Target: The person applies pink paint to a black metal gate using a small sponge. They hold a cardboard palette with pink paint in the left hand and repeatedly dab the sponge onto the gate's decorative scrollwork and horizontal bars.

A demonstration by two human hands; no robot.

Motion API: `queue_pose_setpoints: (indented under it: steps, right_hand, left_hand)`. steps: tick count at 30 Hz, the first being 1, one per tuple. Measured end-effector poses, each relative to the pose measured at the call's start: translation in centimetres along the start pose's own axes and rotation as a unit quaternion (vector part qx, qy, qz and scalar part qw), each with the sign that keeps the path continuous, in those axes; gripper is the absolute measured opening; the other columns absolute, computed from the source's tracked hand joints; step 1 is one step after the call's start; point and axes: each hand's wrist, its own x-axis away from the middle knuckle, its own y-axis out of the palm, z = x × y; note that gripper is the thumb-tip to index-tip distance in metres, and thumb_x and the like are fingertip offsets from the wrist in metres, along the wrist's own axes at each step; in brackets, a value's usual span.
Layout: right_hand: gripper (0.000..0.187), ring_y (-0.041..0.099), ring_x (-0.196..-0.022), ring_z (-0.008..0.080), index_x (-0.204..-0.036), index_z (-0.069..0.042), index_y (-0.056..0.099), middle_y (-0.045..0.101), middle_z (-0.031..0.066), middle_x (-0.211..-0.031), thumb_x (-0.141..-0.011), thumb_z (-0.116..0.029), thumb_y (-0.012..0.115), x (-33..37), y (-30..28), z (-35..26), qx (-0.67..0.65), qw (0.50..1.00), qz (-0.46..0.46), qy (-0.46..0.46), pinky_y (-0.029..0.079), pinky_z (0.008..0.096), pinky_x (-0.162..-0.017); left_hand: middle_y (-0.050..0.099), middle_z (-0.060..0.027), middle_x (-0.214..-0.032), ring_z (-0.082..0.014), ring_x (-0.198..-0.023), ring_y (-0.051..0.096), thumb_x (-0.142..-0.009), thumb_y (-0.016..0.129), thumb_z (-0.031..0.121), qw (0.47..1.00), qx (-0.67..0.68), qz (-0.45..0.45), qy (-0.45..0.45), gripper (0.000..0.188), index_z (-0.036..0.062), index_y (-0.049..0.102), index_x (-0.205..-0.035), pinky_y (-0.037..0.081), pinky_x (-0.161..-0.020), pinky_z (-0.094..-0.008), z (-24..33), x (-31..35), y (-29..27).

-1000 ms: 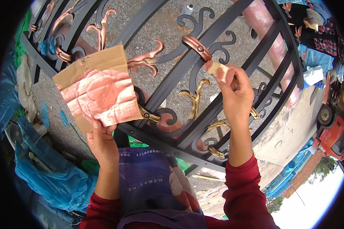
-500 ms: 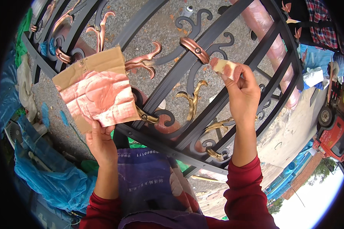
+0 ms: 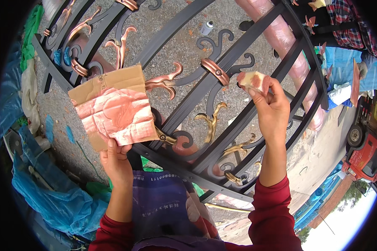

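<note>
while the black wrought-iron gate panel (image 3: 238, 79) spans the frame from upper left to lower right, the left hand (image 3: 115, 161) sits at lower left of centre, its thumb and fingers pressed together on the lower edge of a piece of brown cardboard (image 3: 113, 106). the cardboard is held up in front of the ironwork, creased, with most of its face smeared in copper-pink paint and a bare brown strip along its top edge. the right hand (image 3: 272, 111) is raised at right of centre, its fingers pinching a small pale sponge (image 3: 253, 80) whose tip is stained copper-red. the sponge lies just beside a diagonal bar of the gate, right of a copper-coloured collar (image 3: 215, 71) wrapped round the adjacent bar; whether it touches the metal cannot be told. copper-painted scroll leaves (image 3: 165, 80) project from behind the right edge of the cardboard, and gold-coloured scrolls (image 3: 211, 123) sit lower, at centre of the frame. both forearms wear dark red sleeves (image 3: 272, 209), with a dark blue apron (image 3: 163, 205) between them at the bottom. a small spray can (image 3: 206, 28) lies on the gravel at top centre. crumpled blue plastic sheeting (image 3: 50, 192) fills the lower left, and a red vehicle (image 3: 366, 154) stands at the right edge.
</note>
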Motion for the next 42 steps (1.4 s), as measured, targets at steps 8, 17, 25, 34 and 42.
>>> queue_pose_setpoints:
  steps: [8, 17, 25, 34, 42]
  right_hand:
    - [0.023, 0.035, -0.059, 0.0013, -0.108, 0.0, 0.065, 0.054, -0.005, -0.076, -0.087, -0.006, 0.072, -1.8, 3.3, -3.1, 0.197, 0.968, -0.019, -0.154, 0.031, 0.0212, -0.053]
    - [0.027, 0.049, -0.072, 0.002, -0.117, -0.001, 0.058, 0.06, -0.0009, -0.095, -0.091, -0.001, 0.068, 8.8, 0.7, -3.1, -0.089, 0.994, 0.047, 0.049, 0.04, 0.0182, -0.058]
    - [0.033, 0.052, -0.066, 0.0039, -0.122, -0.002, 0.058, 0.063, 0.0012, -0.095, -0.092, -0.009, 0.07, 13.7, 6.0, -5.3, -0.106, 0.991, 0.063, 0.052, 0.043, 0.0179, -0.056]
    - [0.034, 0.054, -0.071, 0.0044, -0.122, 0.001, 0.057, 0.064, 0.0033, -0.103, -0.091, -0.006, 0.069, 16.0, 9.7, -7.2, -0.14, 0.988, 0.04, 0.053, 0.044, 0.0177, -0.058]
    - [0.025, 0.061, -0.09, 0.0117, -0.113, 0.001, 0.064, 0.063, 0.0092, -0.113, -0.088, 0.003, 0.068, 16.3, 11.4, -7.5, -0.045, 0.999, -0.015, -0.025, 0.05, 0.0221, -0.069]
  left_hand:
    - [0.068, -0.0096, -0.11, -0.0174, -0.092, 0.07, -0.102, 0.055, 0.017, 1.0, 0.012, -0.018, -0.01, 0.022, -0.0004, 0.059, -0.115, 0.061, -0.076, -0.0307, 0.0, -0.3, 0.4]
    - [0.068, -0.007, -0.103, -0.017, -0.089, 0.07, -0.102, 0.055, 0.014, 0.994, 0.062, -0.059, -0.075, 0.017, 0.0002, 0.062, -0.109, 0.063, -0.076, -0.036, 3.2, -0.1, 1.0]
    - [0.067, -0.0047, -0.099, -0.0153, -0.086, 0.07, -0.102, 0.055, 0.013, 0.99, 0.097, -0.085, -0.057, 0.014, 0.0025, 0.062, -0.107, 0.064, -0.075, -0.0369, 5.8, -1.1, -2.7]
    - [0.067, -0.0084, -0.106, -0.0177, -0.092, 0.069, -0.102, 0.054, 0.013, 0.99, 0.072, -0.071, -0.102, 0.019, -0.0012, 0.061, -0.114, 0.063, -0.079, -0.0368, 4.7, 1.9, -2.2]
    - [0.065, -0.0086, -0.108, -0.0169, -0.093, 0.067, -0.103, 0.054, 0.013, 0.982, 0.082, -0.102, -0.133, 0.021, -0.0045, 0.061, -0.113, 0.061, -0.084, -0.0347, 3.1, 4.6, 0.1]
